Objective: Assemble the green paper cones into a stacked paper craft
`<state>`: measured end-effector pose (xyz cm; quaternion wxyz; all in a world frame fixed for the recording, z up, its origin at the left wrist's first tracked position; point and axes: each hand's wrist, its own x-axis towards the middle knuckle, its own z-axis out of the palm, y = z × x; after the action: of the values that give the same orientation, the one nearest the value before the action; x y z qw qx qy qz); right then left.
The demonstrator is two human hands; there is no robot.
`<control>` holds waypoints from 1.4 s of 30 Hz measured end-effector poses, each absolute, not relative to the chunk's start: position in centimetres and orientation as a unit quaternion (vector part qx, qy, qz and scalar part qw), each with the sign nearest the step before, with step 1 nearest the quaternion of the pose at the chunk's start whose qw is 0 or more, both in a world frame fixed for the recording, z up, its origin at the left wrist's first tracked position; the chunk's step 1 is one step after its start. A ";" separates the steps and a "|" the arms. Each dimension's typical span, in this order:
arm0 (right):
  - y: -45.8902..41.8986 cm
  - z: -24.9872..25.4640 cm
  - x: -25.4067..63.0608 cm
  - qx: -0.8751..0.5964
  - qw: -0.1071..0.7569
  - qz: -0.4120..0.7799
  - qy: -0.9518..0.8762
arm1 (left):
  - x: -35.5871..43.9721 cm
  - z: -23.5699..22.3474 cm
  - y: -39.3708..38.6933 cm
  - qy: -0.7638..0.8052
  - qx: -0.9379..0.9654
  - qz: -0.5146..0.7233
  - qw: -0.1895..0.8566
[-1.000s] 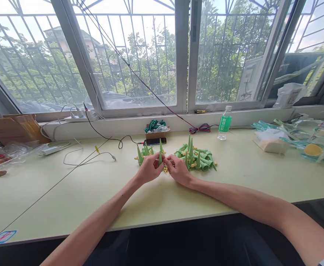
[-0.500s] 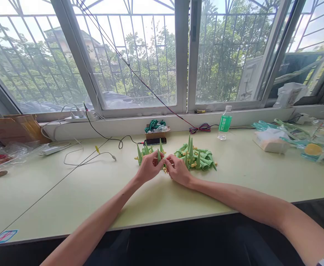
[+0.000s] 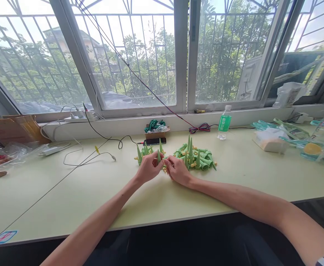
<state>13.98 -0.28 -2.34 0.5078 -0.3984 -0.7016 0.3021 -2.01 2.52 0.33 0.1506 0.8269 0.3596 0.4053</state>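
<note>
The green cone [image 3: 158,156] is located above the near part of the table [image 3: 206,199], between the two hands, with its tip directed upward. The left hand [image 3: 147,169] is closed around the cone, its fingers partly covering the lower portion. The right hand [image 3: 178,171] is closed in a pinch just beside it; what lies between its fingertips is too small and too hidden to identify. Judged by appearance, the cone is light, with a smooth and possibly slightly slippery surface; its stiffness cannot be confirmed. The wider lower part offers the more secure hold, whereas the narrow tip provides little gripping area and is probably the part most easily bent. Upright green pieces [image 3: 139,155] stand beyond the left hand, and a dense pile of green pieces [image 3: 205,161], with small yellow parts among them, lies close to the right hand. These groups restrict sideways and forward clearance, and a wide movement could tip or scatter the upright items. Farther back are a black phone [image 3: 158,141], a small open box [image 3: 151,136] with dark green contents, a coiled cable [image 3: 202,128] and a bottle with a green label [image 3: 224,123]. These items are well clear of the fingers and do not obstruct the present grip.
</note>
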 end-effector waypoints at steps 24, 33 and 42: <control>0.4 -3.2 14.0 -0.420 0.512 0.226 -0.714 | -2.0 0.5 2.3 0.347 0.835 0.398 0.155; 0.5 -3.2 14.1 -0.423 0.509 0.191 -0.725 | -1.9 0.4 2.3 0.316 0.846 0.406 0.139; 0.8 -3.3 14.0 -0.421 0.504 0.186 -0.731 | -1.9 0.3 2.2 0.316 0.846 0.404 0.147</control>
<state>14.01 0.83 -3.35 0.5038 -0.4212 -0.7309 0.1856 -1.91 2.20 0.35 0.1469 0.8459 0.3160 0.4037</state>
